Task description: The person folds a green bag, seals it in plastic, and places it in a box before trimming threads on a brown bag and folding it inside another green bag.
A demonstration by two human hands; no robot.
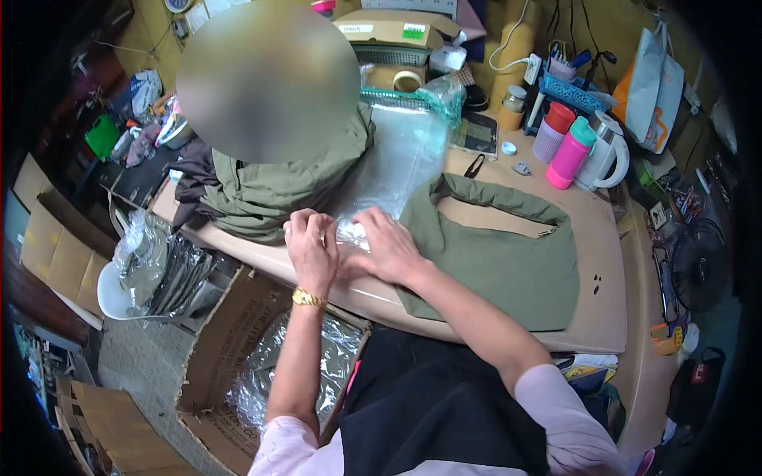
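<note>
Two hands meet at the bench (pixel 603 317) edge: left hand (pixel 311 252) and right hand (pixel 386 250), each grip pinching one clear plastic bag (pixel 393 163). One olive bag (pixel 508 254) lies beside; one stack of olive cloth (pixel 270 190) behind.

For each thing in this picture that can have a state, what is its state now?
left hand: closed on the clear plastic bag's edge
right hand: pressing the same edge, fingers bent
clear plastic bag: lying flat on the table, empty as far as visible
green bag: flat on the table, unpacked
folded green cloth: stacked in a pile
pink bottle: upright, lid closed
cardboard box: open, plastic inside
</note>
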